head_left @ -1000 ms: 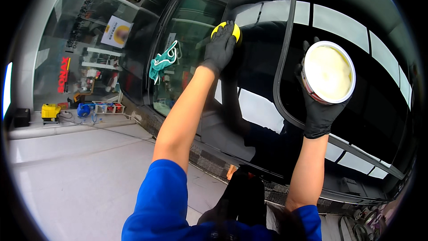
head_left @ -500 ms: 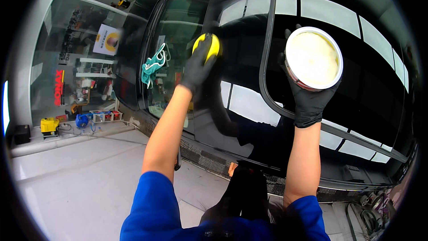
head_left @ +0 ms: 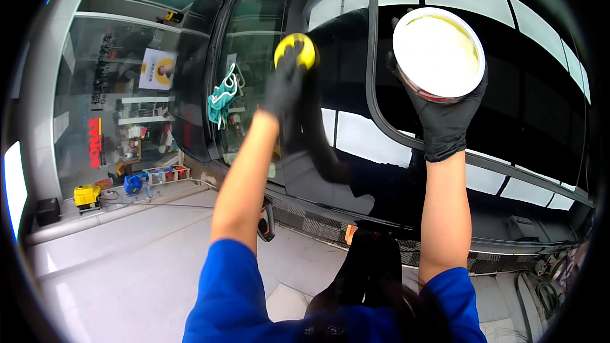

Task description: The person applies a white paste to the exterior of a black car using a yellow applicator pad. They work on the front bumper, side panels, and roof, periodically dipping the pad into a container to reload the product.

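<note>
A round yellow sponge applicator pad (head_left: 307, 54) sits under the fingers of my black-gloved left hand (head_left: 286, 86), held against the glossy black car panel (head_left: 340, 86). The hand is slightly smeared by motion. At the right, my black-gloved right hand (head_left: 447, 124) holds a round white-rimmed tub (head_left: 438, 97) from below and behind, tilted toward me. Pale cream paste (head_left: 435, 54) fills much of the tub, and part of its wall shows red. Most of the right fingers are hidden behind the tub.
A teal cloth (head_left: 222, 96) with white edging hangs on the car left of my left hand. Black trim (head_left: 373, 44) curves between my hands. Yellow (head_left: 86, 197) and blue machines (head_left: 133, 184) stand by the glass wall at left. Coiled hoses (head_left: 540, 295) lie lower right.
The left hand and sponge have moved slightly up along the panel. The tub has shifted a little up and left in view. The whole scene has also shifted as my head moved.
</note>
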`<action>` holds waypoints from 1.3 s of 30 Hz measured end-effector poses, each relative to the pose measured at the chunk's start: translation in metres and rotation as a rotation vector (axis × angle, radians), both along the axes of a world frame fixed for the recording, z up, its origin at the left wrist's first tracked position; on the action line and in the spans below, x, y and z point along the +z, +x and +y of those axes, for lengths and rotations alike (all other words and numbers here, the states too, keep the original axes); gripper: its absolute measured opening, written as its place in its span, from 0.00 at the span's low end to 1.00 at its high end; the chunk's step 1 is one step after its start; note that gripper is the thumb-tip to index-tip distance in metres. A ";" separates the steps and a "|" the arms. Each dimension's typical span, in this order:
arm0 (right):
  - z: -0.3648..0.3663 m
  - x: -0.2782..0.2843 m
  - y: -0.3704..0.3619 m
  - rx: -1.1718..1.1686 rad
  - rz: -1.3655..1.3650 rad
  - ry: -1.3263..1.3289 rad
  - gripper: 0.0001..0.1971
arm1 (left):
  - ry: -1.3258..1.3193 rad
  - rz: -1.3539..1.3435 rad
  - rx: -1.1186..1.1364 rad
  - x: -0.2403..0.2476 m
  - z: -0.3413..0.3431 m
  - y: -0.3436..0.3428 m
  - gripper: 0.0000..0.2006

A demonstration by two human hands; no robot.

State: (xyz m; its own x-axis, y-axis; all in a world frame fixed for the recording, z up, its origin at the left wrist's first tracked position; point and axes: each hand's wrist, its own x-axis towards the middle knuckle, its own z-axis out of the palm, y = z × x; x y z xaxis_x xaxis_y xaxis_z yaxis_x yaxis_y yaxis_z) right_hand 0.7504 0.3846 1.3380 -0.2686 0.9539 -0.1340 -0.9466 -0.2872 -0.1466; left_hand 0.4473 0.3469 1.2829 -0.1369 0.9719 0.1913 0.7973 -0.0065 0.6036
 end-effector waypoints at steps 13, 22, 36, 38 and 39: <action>0.004 -0.011 0.002 0.021 0.012 0.037 0.38 | 0.071 0.089 -0.263 0.015 -0.059 0.061 0.20; 0.001 -0.010 -0.001 0.044 0.036 0.031 0.37 | 0.135 0.116 -0.268 0.028 0.016 0.074 0.17; 0.005 -0.013 0.001 0.009 -0.057 0.041 0.38 | 0.063 0.362 -0.329 0.027 -0.064 0.084 0.21; 0.004 -0.011 0.001 0.001 -0.066 0.042 0.36 | 0.098 0.391 -0.302 0.026 -0.064 0.076 0.20; 0.001 -0.009 -0.001 0.010 -0.058 0.044 0.35 | 0.112 0.404 -0.282 0.028 -0.063 0.072 0.20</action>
State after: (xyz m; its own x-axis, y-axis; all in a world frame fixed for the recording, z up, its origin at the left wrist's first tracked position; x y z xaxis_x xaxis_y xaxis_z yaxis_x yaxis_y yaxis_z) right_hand 0.7497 0.3855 1.3292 -0.2708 0.9566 -0.1073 -0.9333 -0.2882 -0.2142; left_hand 0.5195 0.2839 1.3111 0.2345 0.9310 0.2796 0.9248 -0.3023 0.2309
